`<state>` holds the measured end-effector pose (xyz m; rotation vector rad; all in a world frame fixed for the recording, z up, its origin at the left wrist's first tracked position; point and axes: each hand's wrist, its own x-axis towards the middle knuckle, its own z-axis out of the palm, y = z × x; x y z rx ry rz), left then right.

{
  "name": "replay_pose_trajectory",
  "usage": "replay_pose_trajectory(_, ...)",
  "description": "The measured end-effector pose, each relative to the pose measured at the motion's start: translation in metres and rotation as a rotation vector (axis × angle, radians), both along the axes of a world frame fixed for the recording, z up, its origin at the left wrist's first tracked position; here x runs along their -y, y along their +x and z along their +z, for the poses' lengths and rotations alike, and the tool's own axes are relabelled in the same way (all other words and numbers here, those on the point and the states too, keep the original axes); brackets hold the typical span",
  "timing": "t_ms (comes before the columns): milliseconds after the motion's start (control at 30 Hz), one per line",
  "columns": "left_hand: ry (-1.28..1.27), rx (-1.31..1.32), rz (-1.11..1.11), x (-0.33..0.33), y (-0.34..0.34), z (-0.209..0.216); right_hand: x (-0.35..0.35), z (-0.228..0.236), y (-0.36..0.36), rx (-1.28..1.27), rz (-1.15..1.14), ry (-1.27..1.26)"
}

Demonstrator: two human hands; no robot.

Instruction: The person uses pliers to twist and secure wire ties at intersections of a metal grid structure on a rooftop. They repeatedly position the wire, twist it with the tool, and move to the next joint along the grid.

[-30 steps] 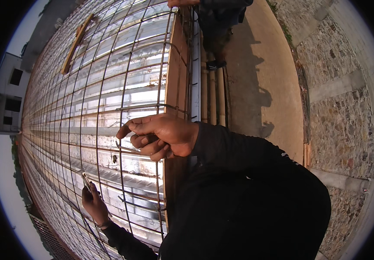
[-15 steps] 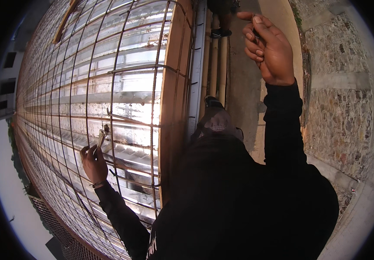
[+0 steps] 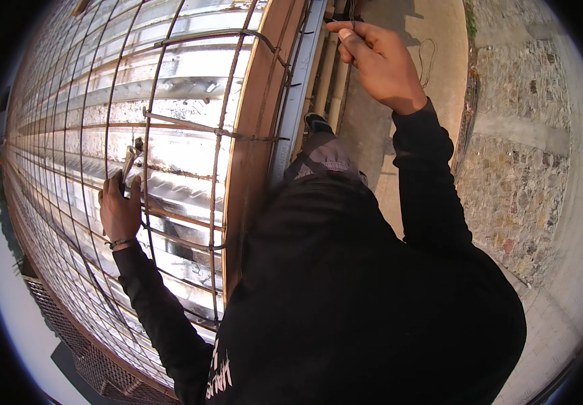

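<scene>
My left hand [image 3: 121, 208] reaches over a grid of steel reinforcing bars [image 3: 219, 131], closed on a pair of pincers [image 3: 130, 159]. The pincers' pale handles come out of my fingers, and their dark head points away from me, above the shiny ribbed metal sheeting [image 3: 183, 145]. My right hand [image 3: 382, 66] is raised on the far right side of the wooden edge board [image 3: 246, 169]. Its thumb and index finger pinch thin dark wire [image 3: 353, 12], which runs up toward the top edge. The other fingers are curled in.
Hooked bar ends cross the edge board. Beside it run a grey metal strip [image 3: 299, 94] and long poles [image 3: 323, 84]. My shoe [image 3: 318, 123] shows far below them. A loose wire loop [image 3: 428, 62] hangs over the concrete ground [image 3: 389, 148]; a stone wall [image 3: 522, 182] stands at right.
My right hand has moved left and turned palm downward, toward the edge board. My left hand, with the pincers, appears farther up and left as the view has shifted. The wire now shows more clearly.
</scene>
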<state>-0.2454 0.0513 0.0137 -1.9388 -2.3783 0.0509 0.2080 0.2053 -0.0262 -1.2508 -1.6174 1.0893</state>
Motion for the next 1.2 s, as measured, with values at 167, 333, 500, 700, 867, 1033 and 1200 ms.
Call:
replay_pose_trajectory(167,0.061,0.134,0.061,0.004,-0.004,-0.012,0.022,-0.003,-0.013,0.100,0.053,-0.085)
replay_pose_trajectory(333,0.089,0.148,0.039,0.009,-0.024,-0.032,0.038,-0.043,-0.019,0.103,0.071,-0.216)
replay_pose_trajectory(500,0.092,0.125,0.040,0.011,-0.035,-0.037,0.051,-0.095,-0.012,0.204,0.103,-0.375)
replay_pose_trajectory(700,0.113,0.202,0.122,0.012,-0.040,-0.042,0.106,-0.257,0.013,0.516,0.147,-0.612)
replay_pose_trajectory(867,0.128,0.243,0.130,0.015,-0.040,-0.044,0.148,-0.304,0.023,0.426,-0.010,-0.691)
replay_pose_trajectory(1033,0.141,0.243,0.113,0.011,-0.028,-0.032,0.146,-0.347,0.038,0.520,-0.204,-0.624)
replay_pose_trajectory(1200,0.231,0.457,0.125,0.005,-0.033,-0.046,0.141,-0.372,0.037,0.533,-0.386,-0.641)
